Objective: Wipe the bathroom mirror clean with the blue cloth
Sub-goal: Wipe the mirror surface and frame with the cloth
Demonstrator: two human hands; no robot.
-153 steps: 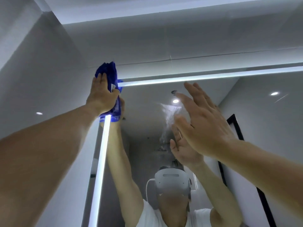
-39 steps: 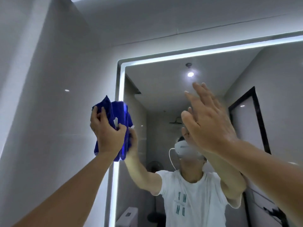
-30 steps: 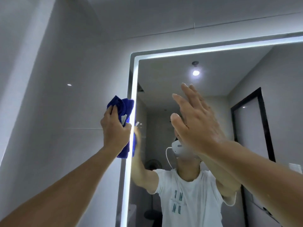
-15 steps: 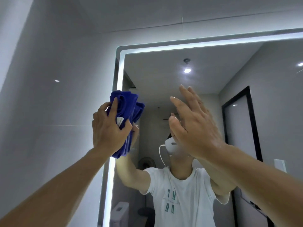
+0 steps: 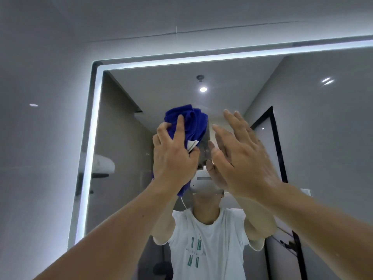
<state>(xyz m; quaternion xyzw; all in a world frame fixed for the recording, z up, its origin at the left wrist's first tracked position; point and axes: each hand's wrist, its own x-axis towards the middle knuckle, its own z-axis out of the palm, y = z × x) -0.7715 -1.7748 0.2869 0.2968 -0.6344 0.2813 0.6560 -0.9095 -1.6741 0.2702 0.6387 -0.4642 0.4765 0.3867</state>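
Observation:
The bathroom mirror (image 5: 141, 93) fills the wall ahead, framed by a lit white strip along its top and left edges. My left hand (image 5: 173, 156) grips a bunched blue cloth (image 5: 191, 122) and presses it against the glass near the middle. A small white tag shows at the cloth's right edge. My right hand (image 5: 240, 156) is raised just to the right of the cloth, fingers straight and spread, holding nothing; whether it touches the glass I cannot tell. The mirror reflects a person in a white T-shirt with both arms raised.
Grey tiled wall (image 5: 40, 138) lies left of the mirror and above it. The reflection shows a ceiling light (image 5: 203, 89), a black-framed door (image 5: 276, 138) on the right and a white towel on a shelf (image 5: 103, 165) at the left.
My left hand has carried the cloth rightward from the mirror's left lit edge to the middle of the glass, beside my right hand. The right hand has kept its raised, spread pose.

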